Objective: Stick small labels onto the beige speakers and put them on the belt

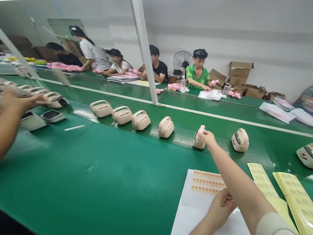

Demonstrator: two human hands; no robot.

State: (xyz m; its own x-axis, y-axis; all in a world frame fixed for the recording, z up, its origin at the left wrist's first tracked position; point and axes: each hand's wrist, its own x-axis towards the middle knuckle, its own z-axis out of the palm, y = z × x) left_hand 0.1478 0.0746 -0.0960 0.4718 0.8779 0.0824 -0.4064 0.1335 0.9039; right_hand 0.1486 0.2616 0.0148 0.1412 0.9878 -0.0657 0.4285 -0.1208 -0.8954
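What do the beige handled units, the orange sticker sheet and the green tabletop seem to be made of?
The beige handled units look like hard moulded plastic with a satin finish: smooth, rounded shells and soft highlights. The orange sticker sheet could be paper or thin film; it lies flat, finish unclear. The green tabletop seems semi-gloss vinyl or rubber, showing blurred reflections.

Left of the white sheet, the bench leaves wide passage; rightward, the right forearm and yellow sticker sheets obstruct.
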